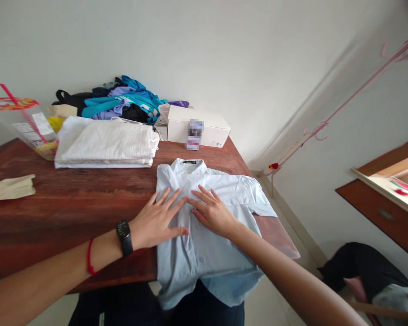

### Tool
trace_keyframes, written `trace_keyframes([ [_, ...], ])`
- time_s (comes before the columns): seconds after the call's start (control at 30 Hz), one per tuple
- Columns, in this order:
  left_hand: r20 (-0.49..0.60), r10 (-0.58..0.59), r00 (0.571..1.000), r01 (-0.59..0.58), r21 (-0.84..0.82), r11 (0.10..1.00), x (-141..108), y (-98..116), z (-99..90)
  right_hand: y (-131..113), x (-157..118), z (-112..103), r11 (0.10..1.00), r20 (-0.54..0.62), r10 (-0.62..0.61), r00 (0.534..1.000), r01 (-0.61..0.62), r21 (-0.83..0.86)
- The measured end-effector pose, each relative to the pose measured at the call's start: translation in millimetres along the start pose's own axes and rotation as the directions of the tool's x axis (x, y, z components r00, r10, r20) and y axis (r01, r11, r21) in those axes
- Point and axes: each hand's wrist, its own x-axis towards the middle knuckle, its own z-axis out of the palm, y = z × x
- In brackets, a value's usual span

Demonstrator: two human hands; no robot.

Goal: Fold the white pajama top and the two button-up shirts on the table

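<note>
A light blue collared button-up shirt (221,253) lies at the table's front edge, its collar toward the wall and its hem hanging over the edge. One sleeve stretches out to the right; no sleeve sticks out on the left, where the side runs nearly straight. My left hand (158,219) rests on the left part of the chest with fingers spread, a black watch and a red string on that arm. Beside it, my right hand (211,209) lies on the middle of the chest, fingers stretched out. Neither hand grips anything.
A stack of folded white clothes (109,142) sits at the back, before a heap of blue and black clothes (129,99). Nearby are a white box (211,127), a plastic cup with straw (34,129) and a beige cloth (12,188). A pink coat rack (313,133) stands right.
</note>
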Motion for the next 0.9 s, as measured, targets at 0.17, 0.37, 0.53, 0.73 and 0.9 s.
trace_keyframes([
  [0.17, -0.111, -0.098, 0.989, 0.106, 0.061, 0.993, 38, -41, -17.4, -10, 10, 2, 0.995, -0.114, -0.065, 0.991, 0.055, -0.084],
  [0.37, -0.203, -0.025, 0.979, 0.014, -0.053, 0.999, 78, -89, -20.3, -5, 10, 2, 0.997, -0.085, 0.059, 0.995, -0.063, -0.046],
  [0.53, -0.254, -0.079, 0.964, 0.018, -0.237, 0.971, 85, -103, -16.5, 6, 5, -4, 0.998, -0.064, 0.055, 0.996, -0.055, 0.012],
  [0.73, -0.283, -0.189, 0.940, 0.089, -0.330, 0.940, 84, -112, -12.1, 5, 6, -18, 0.976, -0.174, 0.214, 0.961, -0.205, 0.070],
  [0.9, -0.323, -0.186, 0.928, 0.061, -0.362, 0.930, 89, -108, -16.7, -25, -12, -27, 0.818, 0.115, 0.377, 0.919, -0.389, 0.424],
])
